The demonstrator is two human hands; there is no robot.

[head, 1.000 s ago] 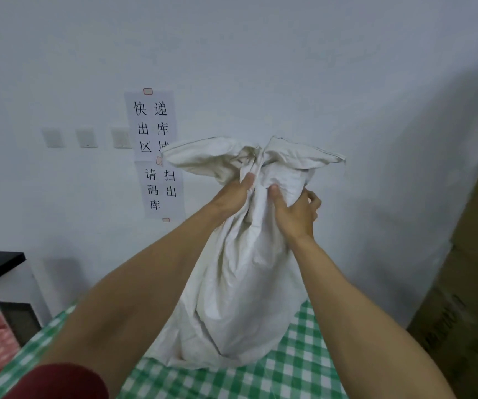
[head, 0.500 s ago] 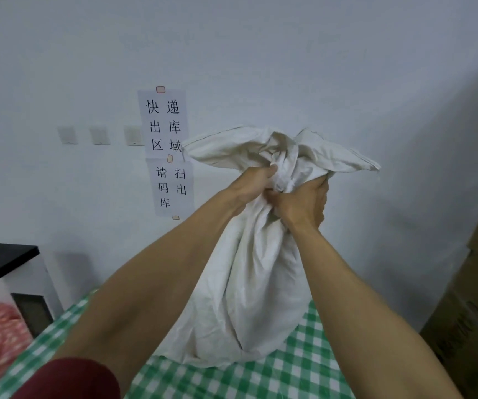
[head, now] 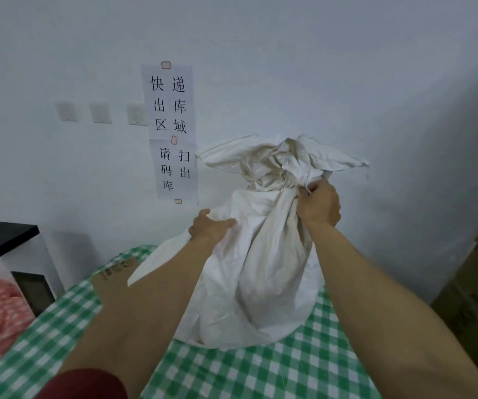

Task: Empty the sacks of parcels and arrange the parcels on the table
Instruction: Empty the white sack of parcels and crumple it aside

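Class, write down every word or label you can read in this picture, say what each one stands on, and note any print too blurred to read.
"快递出库区域": upper wall sheet.
"请扫码出库": lower wall sheet.
Dark print on the cardboard box left of the sack: too blurred to read.
Dark print on the cartons at the right edge: too blurred to read.
Sack: no writing shows.

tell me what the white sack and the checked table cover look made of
sack: looks like a thin woven cloth or woven plastic, matte off-white; it holds sharp crumpled folds and bunches tightly at the tied neck. table cover: green-and-white check, smooth and flat with soft wrinkles; cloth or coated plastic, cannot tell from here.
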